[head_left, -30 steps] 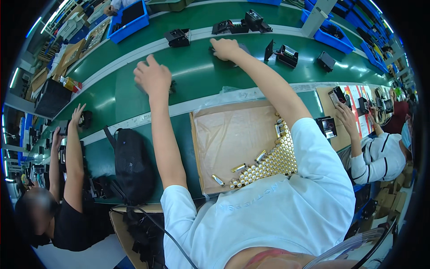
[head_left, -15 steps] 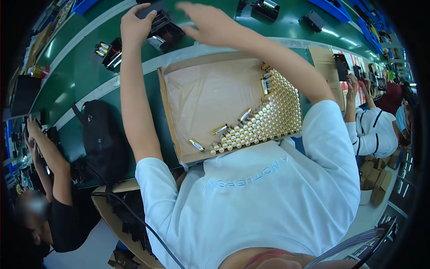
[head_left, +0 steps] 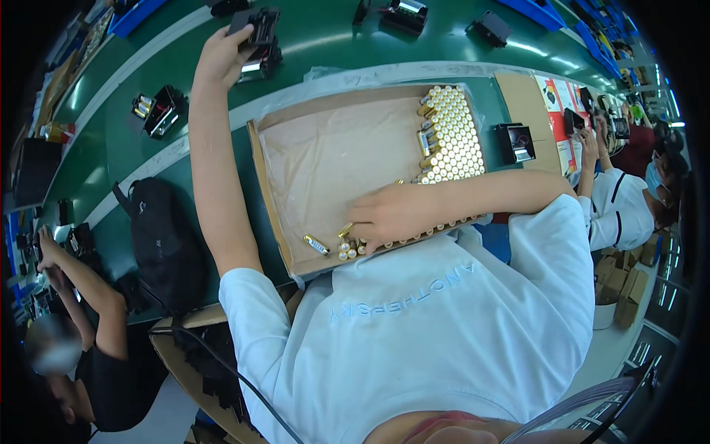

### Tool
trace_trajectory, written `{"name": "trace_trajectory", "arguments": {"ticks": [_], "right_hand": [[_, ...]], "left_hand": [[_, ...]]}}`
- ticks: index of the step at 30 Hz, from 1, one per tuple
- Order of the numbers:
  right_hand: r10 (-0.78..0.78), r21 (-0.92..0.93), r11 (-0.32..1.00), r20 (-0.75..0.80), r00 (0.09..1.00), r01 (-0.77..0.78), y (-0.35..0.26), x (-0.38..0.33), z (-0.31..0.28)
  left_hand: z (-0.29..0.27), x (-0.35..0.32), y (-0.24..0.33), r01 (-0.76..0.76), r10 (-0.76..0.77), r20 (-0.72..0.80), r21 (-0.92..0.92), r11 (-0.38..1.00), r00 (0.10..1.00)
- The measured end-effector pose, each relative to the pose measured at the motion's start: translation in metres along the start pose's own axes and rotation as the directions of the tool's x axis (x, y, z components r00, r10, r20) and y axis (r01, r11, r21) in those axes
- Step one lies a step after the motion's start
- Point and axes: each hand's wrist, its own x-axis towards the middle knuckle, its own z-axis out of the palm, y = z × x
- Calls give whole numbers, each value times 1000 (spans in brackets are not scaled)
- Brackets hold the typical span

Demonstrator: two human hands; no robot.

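Note:
At the far left of the bench, my left hand [head_left: 224, 58] is closed round the edge of a black plastic battery case [head_left: 261, 28]. A similar black case with a shiny part [head_left: 255, 70] lies right beneath it. My right hand [head_left: 392, 213] reaches into a shallow cardboard box [head_left: 259, 163], its fingers curled down over small gold-and-silver cylindrical batteries [head_left: 447, 140] at the near side; its palm hides many of them. One loose battery [head_left: 345, 230] sits by the fingertips, and another battery [head_left: 316, 245] lies apart on the box's lining.
More black cases lie about the green bench: one case with batteries [head_left: 159, 111] at left, one case [head_left: 405, 16] at the back, another case [head_left: 515, 143] right of the box. A black bag [head_left: 166, 244] lies at left. Co-workers sit on both sides.
My right hand has come back from beside the left hand down into the battery box. The left hand stays at the back, now raising the black case. An open case now shows right of the box.

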Motion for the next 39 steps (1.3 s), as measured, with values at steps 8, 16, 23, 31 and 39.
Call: {"name": "trace_trajectory", "arguments": {"ticks": [8, 16, 23, 31, 39], "right_hand": [[65, 180, 983, -204, 977, -28, 49, 30, -34], [538, 131, 791, -617, 575, -598, 179, 137, -142], [612, -32, 745, -362, 703, -666, 199, 176, -149], [441, 58, 862, -578, 687, -504, 185, 172, -129], [104, -129, 961, -649, 754, -243, 203, 170, -114]], "left_hand": [[22, -29, 14, -103, 113, -72, 122, 987, 991], [18, -21, 12, 46, -49, -86, -38, 998, 995], [13, -22, 17, -11, 12, -145, 10, 1000, 989], [13, -34, 26, -86, 74, -366, -17, 996, 928], [-13, -33, 33, -85, 27, -322, -168, 982, 946]]}}
